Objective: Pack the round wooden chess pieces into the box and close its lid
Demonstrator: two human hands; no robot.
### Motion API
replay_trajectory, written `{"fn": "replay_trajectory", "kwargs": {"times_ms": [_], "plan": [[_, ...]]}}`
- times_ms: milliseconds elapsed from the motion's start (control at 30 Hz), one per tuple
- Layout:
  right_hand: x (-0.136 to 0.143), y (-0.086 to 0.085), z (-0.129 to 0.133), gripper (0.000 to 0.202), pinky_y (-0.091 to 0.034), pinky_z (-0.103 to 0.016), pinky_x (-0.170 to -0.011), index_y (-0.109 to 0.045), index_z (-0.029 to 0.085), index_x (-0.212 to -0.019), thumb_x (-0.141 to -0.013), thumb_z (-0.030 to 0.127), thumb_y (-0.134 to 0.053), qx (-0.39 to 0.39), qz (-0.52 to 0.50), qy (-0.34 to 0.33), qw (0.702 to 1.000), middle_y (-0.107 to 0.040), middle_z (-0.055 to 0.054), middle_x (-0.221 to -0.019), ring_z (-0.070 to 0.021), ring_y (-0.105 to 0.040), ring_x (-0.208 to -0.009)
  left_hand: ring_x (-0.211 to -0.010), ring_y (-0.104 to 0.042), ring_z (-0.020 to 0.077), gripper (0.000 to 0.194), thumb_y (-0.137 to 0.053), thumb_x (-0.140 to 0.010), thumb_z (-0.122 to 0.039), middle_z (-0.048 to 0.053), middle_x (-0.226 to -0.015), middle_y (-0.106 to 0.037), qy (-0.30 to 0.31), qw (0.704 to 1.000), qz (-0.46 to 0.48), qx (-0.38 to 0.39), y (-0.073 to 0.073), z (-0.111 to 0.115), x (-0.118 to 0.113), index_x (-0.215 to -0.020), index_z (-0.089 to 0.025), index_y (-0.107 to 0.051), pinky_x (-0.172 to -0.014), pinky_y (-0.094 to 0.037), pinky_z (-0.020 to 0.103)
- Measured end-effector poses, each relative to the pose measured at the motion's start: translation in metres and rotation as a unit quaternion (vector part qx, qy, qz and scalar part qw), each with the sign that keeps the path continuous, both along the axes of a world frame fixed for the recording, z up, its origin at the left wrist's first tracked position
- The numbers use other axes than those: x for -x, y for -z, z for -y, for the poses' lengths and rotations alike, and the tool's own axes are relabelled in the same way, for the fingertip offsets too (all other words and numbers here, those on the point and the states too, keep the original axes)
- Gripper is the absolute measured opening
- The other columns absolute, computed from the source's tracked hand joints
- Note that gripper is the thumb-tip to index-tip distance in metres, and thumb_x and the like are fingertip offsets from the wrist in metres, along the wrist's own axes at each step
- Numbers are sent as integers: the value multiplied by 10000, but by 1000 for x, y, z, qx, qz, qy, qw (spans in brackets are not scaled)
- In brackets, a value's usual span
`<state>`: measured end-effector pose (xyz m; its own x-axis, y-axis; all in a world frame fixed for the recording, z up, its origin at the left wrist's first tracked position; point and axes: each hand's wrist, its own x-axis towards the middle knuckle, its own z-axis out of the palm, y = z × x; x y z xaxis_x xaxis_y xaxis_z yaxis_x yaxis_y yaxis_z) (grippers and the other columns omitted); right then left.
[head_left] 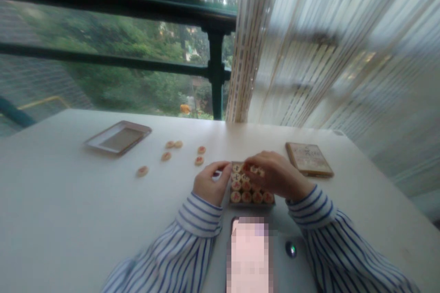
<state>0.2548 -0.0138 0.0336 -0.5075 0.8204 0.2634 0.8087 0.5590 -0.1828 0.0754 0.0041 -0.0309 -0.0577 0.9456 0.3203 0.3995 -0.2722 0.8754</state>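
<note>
A small box (252, 205) holds rows of round wooden Chinese chess pieces (246, 197), with red characters in the near rows and dark ones further back. At the box's far left corner, my left hand (212, 183) is closed with its thumb and fingertips against the edge. My right hand (271, 174) reaches over the box from the right, its fingers bent down. Between those fingertips is a red-marked chess piece (246, 167), partly hidden. The hand covers much of the box's right side.
Several loose chess pieces (166, 156) lie left of the box. A shallow tray (92, 143) sits at the back left, and a flat box lid (311, 160) at the right. A phone (249, 256) and a small dark shiny object (291, 249) are nearest me. A railing and curtain border the table.
</note>
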Motion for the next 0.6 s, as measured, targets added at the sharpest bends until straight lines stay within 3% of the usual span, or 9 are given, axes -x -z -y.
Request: {"fn": "replay_trajectory", "kwargs": {"times_ms": [300, 600], "plan": [[-8, 1, -4, 232, -401, -292, -743, -624, 175, -954, -835, 332, -503, 10, 8, 29, 1000, -664, -73, -844, -171, -576, -813, -749, -632, 184, 298, -539, -726, -371, 65, -837, -695, 4, 999, -1, 36, 17, -11, 4, -880, -156, -677, -665, -500, 302], [-18, 3, -7, 232, -400, -279, -727, -625, 183, -978, -801, 300, -532, 33, 19, 49, 998, -664, -58, -855, -163, -573, -790, -745, -634, 182, 311, -535, -728, -371, 71, -830, -690, 14, 999, -10, 42, 21, -11, 4, -903, -149, -665, -663, -507, 299]]}}
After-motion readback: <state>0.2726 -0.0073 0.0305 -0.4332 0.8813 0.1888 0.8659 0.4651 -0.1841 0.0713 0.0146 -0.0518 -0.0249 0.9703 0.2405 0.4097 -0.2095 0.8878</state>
